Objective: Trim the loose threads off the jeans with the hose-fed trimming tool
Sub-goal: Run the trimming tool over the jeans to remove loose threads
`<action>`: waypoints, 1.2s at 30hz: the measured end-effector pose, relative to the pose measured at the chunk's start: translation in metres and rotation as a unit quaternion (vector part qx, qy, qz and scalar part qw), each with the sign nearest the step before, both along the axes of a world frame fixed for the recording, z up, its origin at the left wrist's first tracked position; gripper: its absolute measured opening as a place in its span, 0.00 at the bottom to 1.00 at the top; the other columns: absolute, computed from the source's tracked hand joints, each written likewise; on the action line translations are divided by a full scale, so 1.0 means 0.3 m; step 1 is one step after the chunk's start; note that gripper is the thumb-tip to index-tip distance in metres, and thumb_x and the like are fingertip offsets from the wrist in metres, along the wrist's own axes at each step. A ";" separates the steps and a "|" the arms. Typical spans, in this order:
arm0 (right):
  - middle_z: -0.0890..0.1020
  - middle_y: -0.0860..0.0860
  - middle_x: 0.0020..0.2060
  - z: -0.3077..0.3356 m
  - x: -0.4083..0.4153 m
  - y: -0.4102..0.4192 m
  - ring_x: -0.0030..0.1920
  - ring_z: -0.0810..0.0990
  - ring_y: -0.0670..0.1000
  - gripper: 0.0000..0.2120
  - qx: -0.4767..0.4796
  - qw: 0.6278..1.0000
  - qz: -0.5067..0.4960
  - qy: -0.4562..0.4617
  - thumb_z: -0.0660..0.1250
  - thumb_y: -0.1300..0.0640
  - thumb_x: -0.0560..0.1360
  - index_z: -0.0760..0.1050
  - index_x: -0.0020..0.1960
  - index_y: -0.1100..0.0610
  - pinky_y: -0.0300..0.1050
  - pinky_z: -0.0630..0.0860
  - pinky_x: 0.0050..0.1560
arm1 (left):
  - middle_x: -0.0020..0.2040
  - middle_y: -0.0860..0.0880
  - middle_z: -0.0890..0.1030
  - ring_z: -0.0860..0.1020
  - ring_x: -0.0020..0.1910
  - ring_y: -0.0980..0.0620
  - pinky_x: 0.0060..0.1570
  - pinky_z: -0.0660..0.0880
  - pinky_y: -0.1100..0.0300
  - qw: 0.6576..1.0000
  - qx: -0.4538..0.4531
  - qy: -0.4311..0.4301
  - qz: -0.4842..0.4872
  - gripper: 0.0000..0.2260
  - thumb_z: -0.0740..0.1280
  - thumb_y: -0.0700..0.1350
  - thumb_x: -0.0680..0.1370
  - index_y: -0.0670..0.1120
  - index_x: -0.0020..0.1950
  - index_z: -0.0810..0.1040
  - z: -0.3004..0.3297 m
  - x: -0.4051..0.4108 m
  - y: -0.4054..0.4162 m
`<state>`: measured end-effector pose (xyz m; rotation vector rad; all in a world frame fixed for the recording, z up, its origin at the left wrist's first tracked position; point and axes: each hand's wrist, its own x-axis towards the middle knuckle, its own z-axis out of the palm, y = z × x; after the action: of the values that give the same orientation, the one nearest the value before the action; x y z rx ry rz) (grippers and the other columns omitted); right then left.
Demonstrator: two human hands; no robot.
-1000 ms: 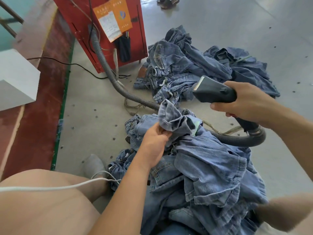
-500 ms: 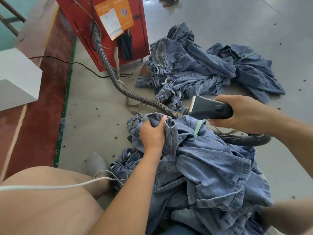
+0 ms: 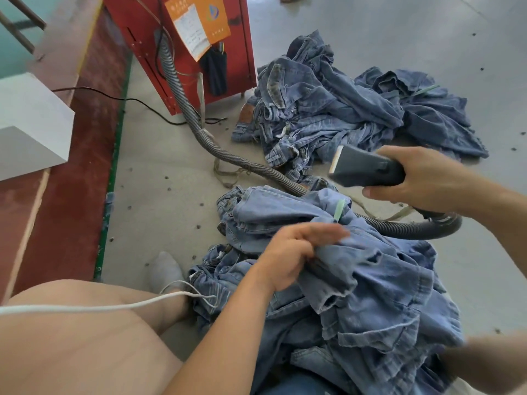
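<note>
A heap of light-blue jeans [image 3: 379, 283] lies on the floor in front of me, with a green tag [image 3: 339, 210] near its top. My left hand [image 3: 293, 255] rests on the heap, its fingers stretched out to the right and blurred by motion; I see no fold held in it. My right hand [image 3: 425, 178] grips the grey trimming tool [image 3: 365, 169] in the air above and to the right of the heap, its blade end pointing left. The ribbed grey hose [image 3: 242, 163] loops from the tool's rear under my right hand and across the floor.
The hose runs up to a red machine [image 3: 245, 52] at the back. A second pile of jeans [image 3: 342, 109] lies right of it. A white box [image 3: 31, 124] stands at the left, a black cable [image 3: 119, 98] crosses the floor, and a white cord [image 3: 85, 308] crosses my leg.
My left hand has let go of the bunched fold and swung down and right with its fingers spread. The fold dropped flat onto the heap. The trimming tool stays in my right hand.
</note>
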<state>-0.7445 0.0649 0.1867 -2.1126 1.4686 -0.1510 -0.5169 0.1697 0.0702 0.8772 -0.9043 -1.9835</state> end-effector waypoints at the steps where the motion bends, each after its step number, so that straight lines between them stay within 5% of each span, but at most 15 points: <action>1: 0.82 0.38 0.37 -0.010 0.010 0.006 0.39 0.79 0.38 0.14 -0.001 0.999 0.032 0.018 0.78 0.43 0.70 0.75 0.49 0.39 0.42 0.71 0.40 | 0.55 0.41 0.86 0.83 0.59 0.46 0.52 0.80 0.62 0.990 0.076 0.006 0.121 0.26 0.52 0.21 0.71 0.39 0.59 0.81 -0.013 0.000 -0.002; 4: 0.80 0.37 0.40 -0.043 0.041 0.022 0.44 0.77 0.36 0.15 0.012 0.994 0.104 0.042 0.78 0.45 0.71 0.74 0.50 0.36 0.39 0.70 0.42 | 0.51 0.45 0.81 0.80 0.55 0.48 0.55 0.81 0.55 0.921 0.121 -0.148 0.340 0.16 0.65 0.25 0.76 0.44 0.54 0.77 -0.089 0.007 -0.003; 7: 0.81 0.36 0.41 -0.054 0.048 0.034 0.44 0.78 0.37 0.15 0.018 0.988 0.139 0.060 0.77 0.46 0.71 0.74 0.53 0.35 0.36 0.70 0.41 | 0.59 0.50 0.79 0.76 0.59 0.51 0.63 0.75 0.55 0.884 0.085 -0.349 0.298 0.16 0.76 0.39 0.75 0.48 0.60 0.77 -0.146 -0.003 0.016; 10: 0.80 0.32 0.44 -0.038 0.053 0.061 0.45 0.77 0.34 0.17 0.037 0.971 0.213 0.103 0.75 0.49 0.72 0.75 0.56 0.34 0.29 0.70 0.42 | 0.64 0.49 0.77 0.77 0.59 0.50 0.57 0.76 0.57 0.900 0.180 -0.305 0.254 0.26 0.80 0.50 0.73 0.48 0.66 0.73 -0.166 0.002 0.025; 13: 0.80 0.35 0.45 -0.043 0.098 0.129 0.46 0.77 0.36 0.19 0.062 0.932 0.320 0.157 0.72 0.49 0.74 0.72 0.60 0.33 0.36 0.74 0.48 | 0.64 0.51 0.75 0.76 0.57 0.54 0.49 0.73 0.62 0.912 0.220 -0.290 0.188 0.38 0.80 0.61 0.69 0.49 0.73 0.69 -0.154 0.039 0.016; 16: 0.79 0.36 0.48 -0.049 0.153 0.201 0.48 0.77 0.38 0.20 0.054 0.905 0.393 0.154 0.70 0.46 0.75 0.70 0.63 0.34 0.38 0.76 0.51 | 0.69 0.54 0.73 0.74 0.65 0.54 0.65 0.73 0.56 0.929 0.162 -0.318 0.102 0.42 0.80 0.63 0.68 0.52 0.77 0.68 -0.161 0.076 0.007; 18: 0.79 0.33 0.49 -0.023 0.169 0.203 0.49 0.78 0.38 0.20 0.065 0.909 0.392 0.123 0.68 0.42 0.73 0.70 0.64 0.32 0.34 0.75 0.49 | 0.70 0.55 0.74 0.73 0.68 0.55 0.70 0.71 0.55 0.932 0.086 -0.344 0.078 0.37 0.81 0.59 0.68 0.54 0.74 0.72 -0.158 0.079 0.005; 22: 0.82 0.32 0.43 -0.049 0.133 0.073 0.42 0.79 0.38 0.18 -0.001 0.969 0.238 0.063 0.72 0.42 0.71 0.73 0.59 0.34 0.27 0.67 0.37 | 0.59 0.55 0.80 0.78 0.57 0.65 0.58 0.72 0.69 0.912 -0.069 -0.400 0.064 0.16 0.78 0.53 0.71 0.59 0.57 0.81 -0.189 0.069 0.018; 26: 0.81 0.47 0.43 -0.218 0.177 -0.036 0.39 0.76 0.52 0.19 0.017 0.992 0.082 0.091 0.75 0.39 0.73 0.71 0.56 0.44 0.46 0.67 0.37 | 0.57 0.61 0.85 0.80 0.60 0.63 0.61 0.76 0.63 0.960 0.103 -0.244 0.089 0.12 0.65 0.51 0.81 0.56 0.59 0.86 -0.207 0.086 -0.006; 30: 0.81 0.48 0.48 -0.345 0.256 0.038 0.48 0.80 0.56 0.25 0.060 0.984 0.120 0.115 0.75 0.37 0.73 0.69 0.61 0.48 0.48 0.71 0.44 | 0.52 0.53 0.83 0.82 0.53 0.49 0.54 0.79 0.56 0.865 0.239 -0.288 0.333 0.08 0.62 0.42 0.82 0.51 0.56 0.79 -0.313 0.119 -0.093; 32: 0.83 0.46 0.50 -0.357 0.254 0.102 0.50 0.82 0.55 0.24 0.053 0.977 0.158 0.133 0.72 0.36 0.73 0.67 0.61 0.45 0.50 0.76 0.47 | 0.56 0.46 0.78 0.79 0.55 0.44 0.58 0.77 0.51 0.828 0.353 -0.166 0.403 0.06 0.63 0.43 0.84 0.46 0.59 0.76 -0.368 0.160 -0.132; 34: 0.83 0.43 0.48 -0.343 0.237 0.175 0.48 0.82 0.53 0.20 0.054 0.973 0.192 0.114 0.69 0.38 0.73 0.66 0.59 0.43 0.51 0.76 0.46 | 0.66 0.42 0.76 0.75 0.68 0.41 0.68 0.73 0.49 0.802 0.442 -0.017 0.402 0.17 0.65 0.50 0.84 0.43 0.70 0.73 -0.419 0.210 -0.165; 36: 0.81 0.43 0.45 -0.335 0.216 0.248 0.44 0.79 0.52 0.17 0.080 0.964 0.232 0.103 0.66 0.39 0.72 0.64 0.56 0.41 0.50 0.73 0.42 | 0.68 0.40 0.75 0.73 0.70 0.41 0.66 0.73 0.49 0.805 0.450 0.039 0.384 0.27 0.70 0.57 0.80 0.44 0.73 0.71 -0.444 0.247 -0.206</action>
<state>-0.6795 0.1393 0.0861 -2.3221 1.0108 0.3604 -0.4429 0.1079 -0.0628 1.3659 0.5208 -1.5990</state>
